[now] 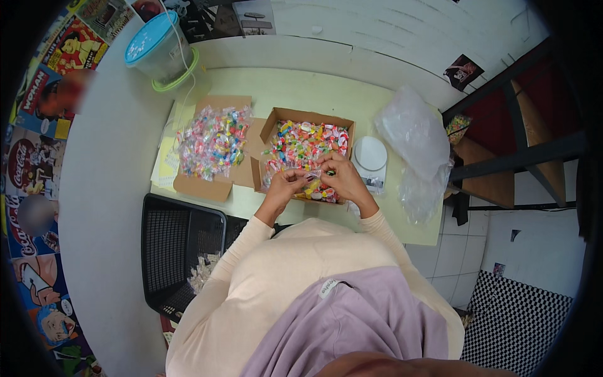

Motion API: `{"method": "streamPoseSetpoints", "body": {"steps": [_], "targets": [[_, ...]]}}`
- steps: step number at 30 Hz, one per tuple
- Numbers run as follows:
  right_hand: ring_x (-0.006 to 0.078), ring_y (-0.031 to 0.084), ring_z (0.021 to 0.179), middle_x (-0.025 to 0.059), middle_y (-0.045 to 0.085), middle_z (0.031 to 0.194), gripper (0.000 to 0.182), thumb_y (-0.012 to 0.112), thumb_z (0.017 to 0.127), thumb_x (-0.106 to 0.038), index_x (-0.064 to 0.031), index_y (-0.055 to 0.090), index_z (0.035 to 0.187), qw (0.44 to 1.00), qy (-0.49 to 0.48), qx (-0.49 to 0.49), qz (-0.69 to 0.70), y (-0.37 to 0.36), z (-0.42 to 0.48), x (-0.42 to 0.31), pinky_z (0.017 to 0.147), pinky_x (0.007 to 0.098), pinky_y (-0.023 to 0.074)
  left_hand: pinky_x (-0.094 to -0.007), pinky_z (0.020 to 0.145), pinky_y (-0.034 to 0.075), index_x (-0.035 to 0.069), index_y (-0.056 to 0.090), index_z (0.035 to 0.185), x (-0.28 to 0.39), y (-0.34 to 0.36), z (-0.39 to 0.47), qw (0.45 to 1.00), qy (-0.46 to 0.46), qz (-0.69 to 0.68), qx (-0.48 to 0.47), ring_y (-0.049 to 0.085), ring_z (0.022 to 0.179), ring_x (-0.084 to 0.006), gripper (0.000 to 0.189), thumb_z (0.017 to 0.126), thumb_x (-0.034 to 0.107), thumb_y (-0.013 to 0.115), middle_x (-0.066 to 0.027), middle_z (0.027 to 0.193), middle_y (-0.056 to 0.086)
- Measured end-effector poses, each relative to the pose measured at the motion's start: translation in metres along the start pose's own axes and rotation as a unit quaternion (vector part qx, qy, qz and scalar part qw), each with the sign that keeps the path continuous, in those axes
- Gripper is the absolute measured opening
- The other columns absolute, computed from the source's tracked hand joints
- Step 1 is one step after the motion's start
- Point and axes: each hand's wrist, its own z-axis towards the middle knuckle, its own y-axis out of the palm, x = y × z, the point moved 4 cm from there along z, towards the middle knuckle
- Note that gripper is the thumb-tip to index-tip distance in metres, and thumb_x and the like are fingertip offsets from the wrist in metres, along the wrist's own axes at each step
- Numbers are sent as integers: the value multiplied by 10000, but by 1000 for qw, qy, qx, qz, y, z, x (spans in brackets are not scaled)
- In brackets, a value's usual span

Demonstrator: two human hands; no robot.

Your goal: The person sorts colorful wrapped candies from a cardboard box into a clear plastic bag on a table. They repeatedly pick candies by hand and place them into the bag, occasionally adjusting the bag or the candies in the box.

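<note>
Above the front part of an open cardboard box (355, 136), my two hands are close together. My left hand (285, 184) pinches the left side of a small clear plastic bag (314, 174) between thumb and fingers. My right hand (343, 175) has its fingertips closed at the bag's right side; its contents are too small to tell. Wrapped candies (301, 146) in many colours fill the box beneath my hands. To the left, a heap of small clear bags of candies (214, 141) lies on a flattened cardboard piece (207, 187).
Right of the box stands a white scale (370, 154). Large clear plastic bags (412, 136) lie at the table's (301, 85) right side. A blue-lidded tub (158, 52) stands back left, a cable beside it. A black plastic basket (165, 245) sits front left; a black-framed shelf (513, 160) stands right.
</note>
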Motion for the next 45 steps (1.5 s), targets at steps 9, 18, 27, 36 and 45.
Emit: {"method": "streamPoseSetpoints", "body": {"steps": [9,18,27,36,45], "targets": [[274,592,1013,108,625,997,87,678,782,-77,-10,622,782,998,-25,55,-22,-4,-4,-7,1140,433,279,-218,647,507,29,658,1007,3,1,-3,1000,-21,-6,18,598,742,-65,142,876,79,679,-2,877,654],[208,621,906,101,636,1023,131,651,877,-129,0,635,896,992,79,6,94,1,-4,11,977,352,434,-217,676,521,34,644,1062,-3,-2,-4,997,-40,-60,-3,625,801,-73,198,876,90,680,-13,947,666],[182,609,964,107,619,1062,131,678,864,-86,6,651,954,989,33,-20,143,18,-6,25,836,304,499,-261,720,513,50,665,1106,-11,-9,-15,999,-44,-13,-1,631,855,-92,265,861,152,681,-17,972,684],[178,611,955,100,603,1059,179,734,769,-10,15,643,921,991,36,-74,104,39,0,1,782,287,525,-213,620,480,57,673,1095,-25,-21,-27,994,-2,-102,26,594,747,-58,236,869,125,675,10,878,659],[118,597,846,72,591,1052,169,710,801,14,12,620,944,996,26,-54,65,53,-4,-5,722,252,509,-217,680,466,79,657,1103,-30,-32,-41,994,4,-111,24,589,777,-57,226,890,154,666,14,909,654]]}}
